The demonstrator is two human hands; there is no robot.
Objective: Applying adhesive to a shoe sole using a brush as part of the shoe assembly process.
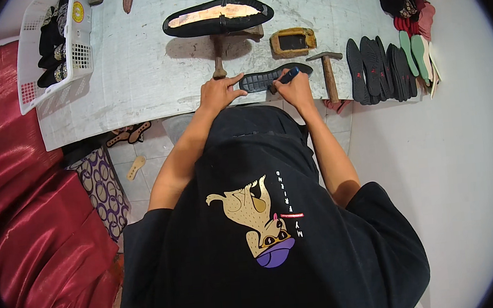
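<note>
A black shoe sole with a grid-patterned inner face lies near the table's front edge. My left hand grips its left end, thumb and forefinger on either side. Closed around a brush-like tool with a dark blue handle, my right hand holds the tool's dark end at the sole's near edge. Beyond my hands, a black shoe upper sits sole-side up on a metal shoe anvil, its pale underside showing. A worn yellow container with a dark inside stands behind the sole.
Just right of my right hand lies a hammer. Several black soles stand in a row at the table's right, beside green insoles. A white plastic basket of shoes stands far left. Red cloth hangs left of the table.
</note>
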